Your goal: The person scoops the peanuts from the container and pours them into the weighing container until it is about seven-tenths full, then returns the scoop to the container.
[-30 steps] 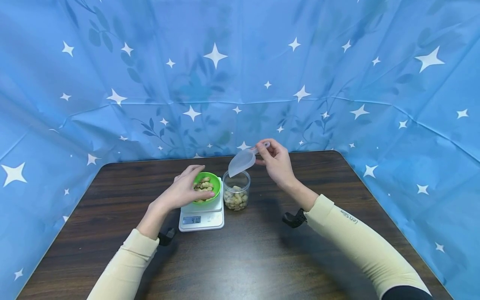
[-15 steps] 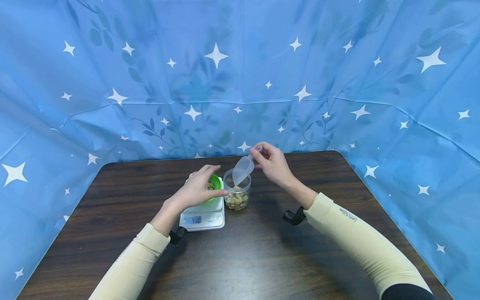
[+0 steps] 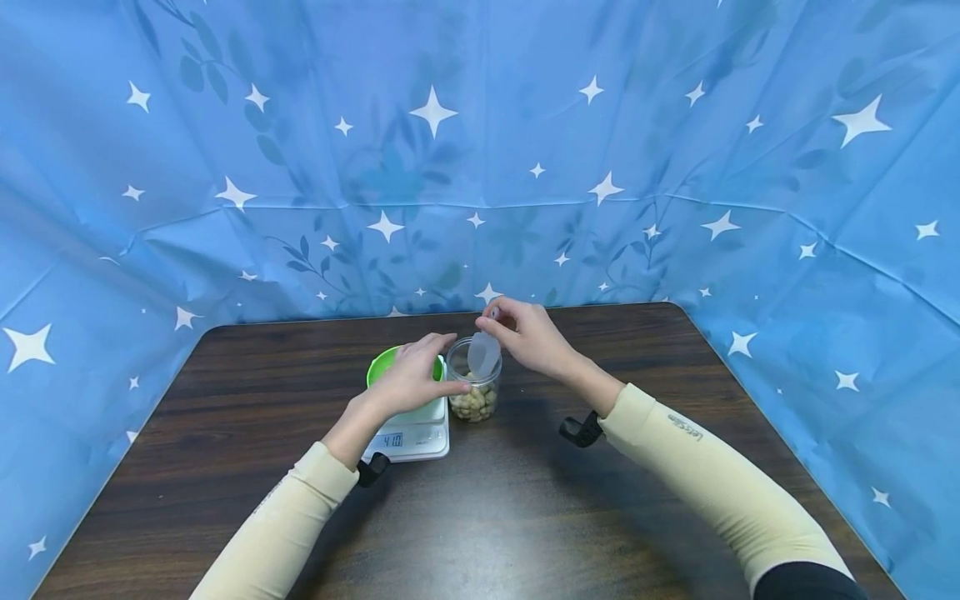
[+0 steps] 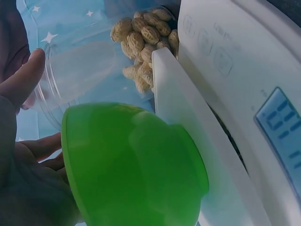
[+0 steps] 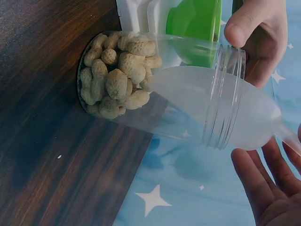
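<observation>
My right hand [image 3: 531,340] pinches the handle of a translucent plastic scoop [image 3: 483,356]. The scoop's bowl tilts down through the mouth of a clear jar [image 5: 229,61], its tip close to the peanuts [image 5: 117,80] in the bottom. My left hand [image 3: 411,379] reaches over a green bowl [image 4: 127,160], fingers spread, with its thumb and fingertips near the jar's rim; whether they touch it I cannot tell. The bowl sits on a white kitchen scale [image 3: 416,450], and my hand hides its contents in the head view.
The scale's display [image 3: 393,440] seems to read 41.0. Jar and scale stand side by side on a dark wooden table [image 3: 510,517]. A blue curtain [image 3: 480,150] with white stars hangs behind the table's far edge.
The scoop has gone down and left into the jar with my right hand. My left hand has moved right, from the green bowl towards the jar's rim.
</observation>
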